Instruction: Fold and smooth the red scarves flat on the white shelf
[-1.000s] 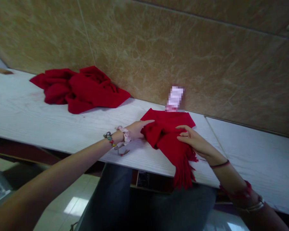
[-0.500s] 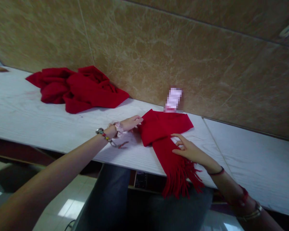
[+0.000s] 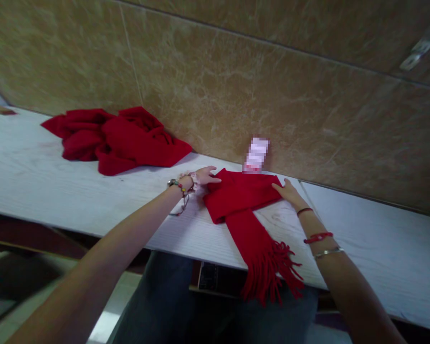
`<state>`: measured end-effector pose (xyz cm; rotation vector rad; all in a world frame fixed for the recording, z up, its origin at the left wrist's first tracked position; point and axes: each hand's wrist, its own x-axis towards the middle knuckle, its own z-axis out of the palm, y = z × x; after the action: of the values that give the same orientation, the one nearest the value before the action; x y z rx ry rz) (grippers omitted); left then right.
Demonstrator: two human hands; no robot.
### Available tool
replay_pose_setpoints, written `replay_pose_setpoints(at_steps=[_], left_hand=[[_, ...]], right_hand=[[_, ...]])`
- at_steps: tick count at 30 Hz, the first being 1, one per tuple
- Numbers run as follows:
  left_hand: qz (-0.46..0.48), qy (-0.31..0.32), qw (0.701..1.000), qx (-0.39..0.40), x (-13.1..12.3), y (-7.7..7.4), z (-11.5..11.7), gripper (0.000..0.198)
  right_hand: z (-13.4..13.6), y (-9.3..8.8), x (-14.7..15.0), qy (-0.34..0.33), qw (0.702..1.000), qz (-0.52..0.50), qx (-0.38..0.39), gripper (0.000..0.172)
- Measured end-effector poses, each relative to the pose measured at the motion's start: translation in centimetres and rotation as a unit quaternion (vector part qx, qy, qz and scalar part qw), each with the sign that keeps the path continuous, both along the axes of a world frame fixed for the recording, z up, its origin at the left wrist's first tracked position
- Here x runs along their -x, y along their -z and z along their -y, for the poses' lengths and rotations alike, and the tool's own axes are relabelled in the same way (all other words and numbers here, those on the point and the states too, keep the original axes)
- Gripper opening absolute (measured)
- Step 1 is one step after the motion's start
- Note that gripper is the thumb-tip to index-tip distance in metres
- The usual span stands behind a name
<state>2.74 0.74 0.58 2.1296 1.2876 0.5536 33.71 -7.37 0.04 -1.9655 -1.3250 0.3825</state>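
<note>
A red fringed scarf (image 3: pixel 241 200) lies partly folded on the white table (image 3: pixel 57 177), its tasselled end hanging over the front edge. My left hand (image 3: pixel 202 176) rests with fingers stretched flat on the scarf's left edge. At the scarf's right corner, my right hand (image 3: pixel 289 193) presses flat on the cloth, fingers extended. Both wrists carry bracelets.
A crumpled heap of red scarves (image 3: pixel 118 139) lies at the back left of the table, against the brown marbled wall (image 3: pixel 236 86). A small blurred-out object (image 3: pixel 256 154) stands at the wall behind the scarf. My legs in dark trousers show below the table edge.
My right hand moved from the scarf's hanging strip up and right to its far right corner. My left hand shifted slightly towards the wall. The folded part now lies flatter.
</note>
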Motion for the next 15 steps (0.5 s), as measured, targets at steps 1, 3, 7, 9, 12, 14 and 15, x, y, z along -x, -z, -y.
replay_pose_setpoints(at_steps=[1, 3, 7, 9, 12, 14, 15], left_hand=[[0.002, 0.002, 1.0, 0.004, -0.2, 0.1, -0.3, 0.045], [0.013, -0.002, 1.0, 0.011, -0.2, 0.2, -0.7, 0.034], [0.041, -0.057, 0.997, 0.016, 1.5, 0.9, -1.3, 0.036], [0.05, -0.099, 0.994, 0.013, 2.4, 1.3, -1.7, 0.046], [0.031, -0.16, 0.986, -0.042, 3.0, 1.7, -1.7, 0.055], [0.006, -0.161, 0.977, -0.137, 2.8, 1.3, -1.0, 0.05], [-0.006, -0.133, 0.974, -0.185, 2.6, 1.0, -0.5, 0.045]], right_hand=[[-0.6, 0.2, -0.3, -0.004, 1.0, -0.022, 0.008, 0.052], [-1.4, 0.4, -0.5, -0.035, 0.998, -0.045, 0.008, 0.037], [-2.5, 0.7, -0.2, -0.078, 0.995, -0.063, -0.015, 0.026], [-3.2, 0.9, 0.2, -0.071, 0.996, -0.045, -0.021, 0.026], [-4.1, 1.5, 0.9, -0.047, 0.998, 0.006, -0.027, 0.028], [-4.1, 1.8, 1.4, -0.033, 0.998, 0.036, -0.037, 0.035], [-3.9, 1.9, 1.7, -0.03, 0.996, 0.063, -0.048, 0.039]])
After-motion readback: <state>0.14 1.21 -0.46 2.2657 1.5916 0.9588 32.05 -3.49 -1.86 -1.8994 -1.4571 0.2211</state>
